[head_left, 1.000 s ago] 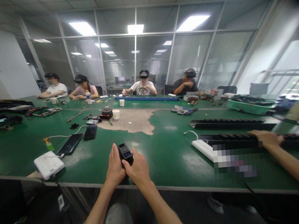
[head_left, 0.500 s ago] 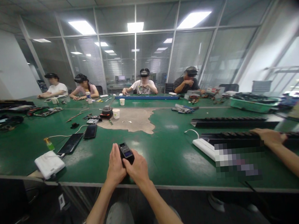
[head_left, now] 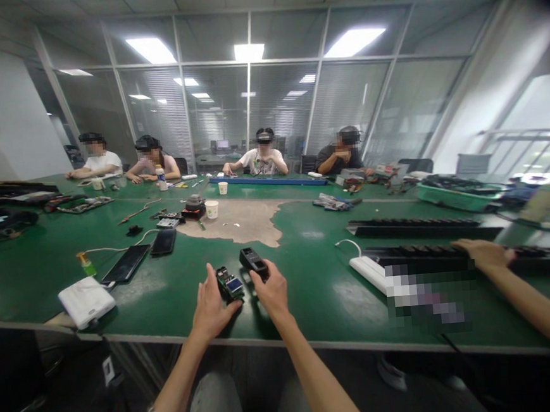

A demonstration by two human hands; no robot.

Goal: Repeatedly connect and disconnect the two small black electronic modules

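Over the near edge of the green table, my left hand (head_left: 213,309) holds the opened body of a small electronic device (head_left: 230,284). Its green circuit board and a small blue-lit screen show. My right hand (head_left: 273,290) grips the device's black front cover (head_left: 253,262), which has cut-out windows, with thumb and fingers along its near end. A narrow gap separates the cover from the circuit board. The undersides of both parts are hidden.
Left of my hands lie two dark phones (head_left: 126,264) and a white box with a cable (head_left: 87,301). On the right are a white power strip (head_left: 369,275), black slotted rails (head_left: 414,225) and another person's hand (head_left: 486,254). Paper cups (head_left: 212,209) stand further back. Several people sit opposite.
The black cover has come off the device. My right hand has moved right with it, while my left hand keeps the part with the circuit board and screen.
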